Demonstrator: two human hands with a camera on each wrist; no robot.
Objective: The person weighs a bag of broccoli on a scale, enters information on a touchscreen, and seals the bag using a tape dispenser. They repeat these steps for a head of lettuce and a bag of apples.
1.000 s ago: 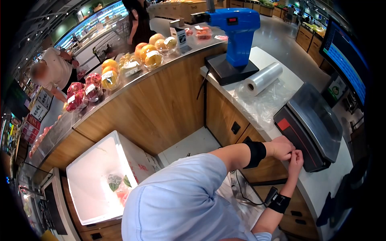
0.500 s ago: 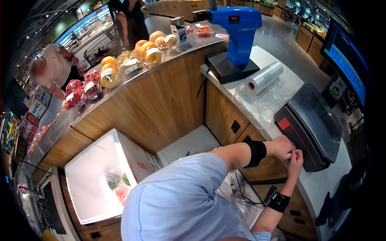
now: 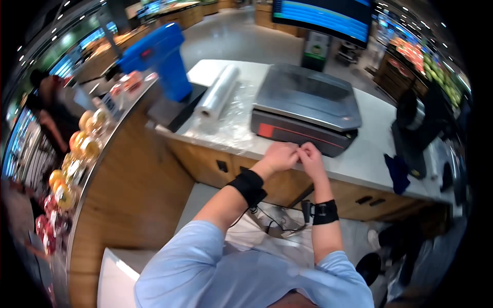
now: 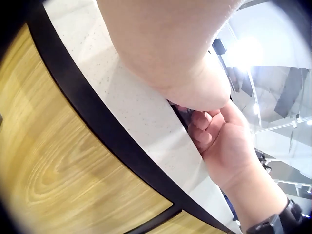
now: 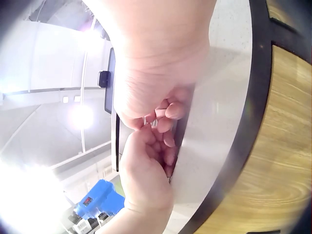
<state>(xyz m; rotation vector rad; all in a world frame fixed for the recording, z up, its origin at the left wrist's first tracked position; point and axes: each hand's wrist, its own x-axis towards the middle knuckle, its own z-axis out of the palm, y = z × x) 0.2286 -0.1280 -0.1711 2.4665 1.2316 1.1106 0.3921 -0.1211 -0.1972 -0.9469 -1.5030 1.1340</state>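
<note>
My left hand (image 3: 280,156) and right hand (image 3: 312,161) meet fingertip to fingertip at the front edge of the counter scale (image 3: 308,97), above the white counter. Both hands have bent fingers, with thumbs and forefingers drawn together. In the right wrist view a small pale sliver (image 5: 154,123) shows between the pinching fingertips; I cannot tell what it is. From the left wrist, the left hand (image 4: 200,87) covers part of the right hand (image 4: 224,146). The scale has a grey tray top and a red patch on its front.
Left of the scale lie a clear plastic bag roll (image 3: 218,92) and loose film (image 3: 228,126). A blue scanner stand (image 3: 172,61) is beyond them. A monitor (image 3: 323,18) rises behind the scale. Packed fruit (image 3: 84,141) lines the left ledge; a white foam box (image 3: 115,280) stands below.
The head view has swung right, so the scale and hands now sit nearer the middle. The hands stay together at the scale's front edge.
</note>
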